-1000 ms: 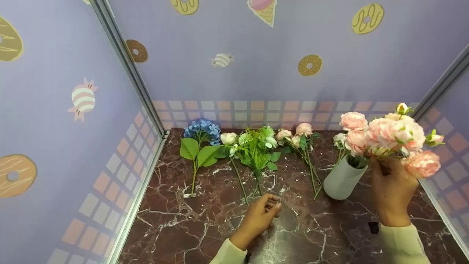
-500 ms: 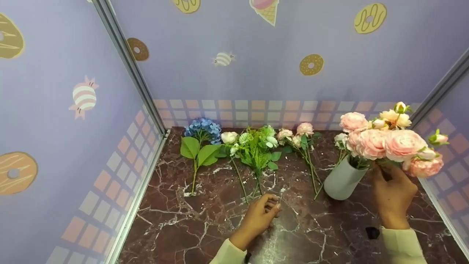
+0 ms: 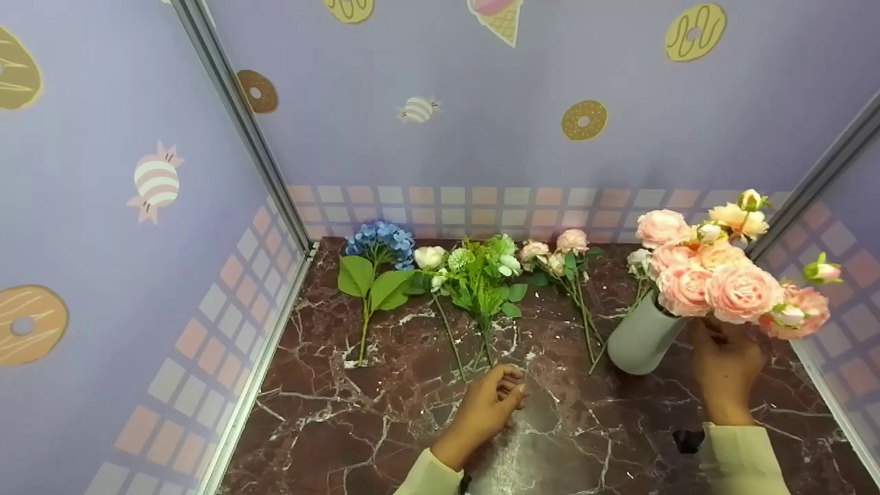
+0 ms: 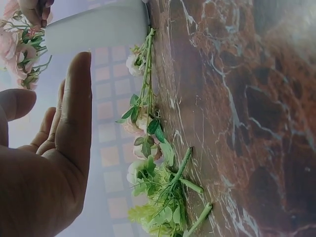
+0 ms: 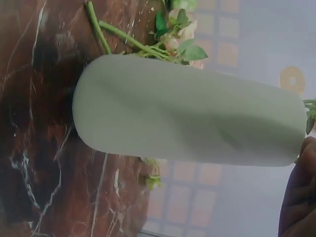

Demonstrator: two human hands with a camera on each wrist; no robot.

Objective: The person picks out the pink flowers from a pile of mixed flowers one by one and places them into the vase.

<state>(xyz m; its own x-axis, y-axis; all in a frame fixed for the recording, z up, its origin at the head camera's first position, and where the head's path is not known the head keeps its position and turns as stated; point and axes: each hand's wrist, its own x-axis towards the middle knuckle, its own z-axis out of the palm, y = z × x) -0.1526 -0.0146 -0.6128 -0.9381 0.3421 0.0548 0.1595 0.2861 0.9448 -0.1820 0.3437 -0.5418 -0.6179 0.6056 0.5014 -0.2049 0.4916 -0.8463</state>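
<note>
Along the back of the bench (image 3: 385, 440) we have four flower stems lying side by side, heads toward the rear wall: the hydrangea stem (image 3: 372, 275) farthest left, the bud stem (image 3: 434, 282) next, then the leafy sprig (image 3: 483, 285), then the small rose stem (image 3: 565, 275). Right of these stands the vase (image 3: 641, 337), with the rose bunch (image 3: 729, 275) over its mouth. Our right hand (image 3: 722, 368) is just right of the vase, under the bunch. Our left hand (image 3: 485, 409) rests on the bench in front of the sprig.

Bare marble table (image 3: 385, 426) in front; flower stems (image 3: 474, 289) along the back, white vase (image 3: 643, 337) at right.
</note>
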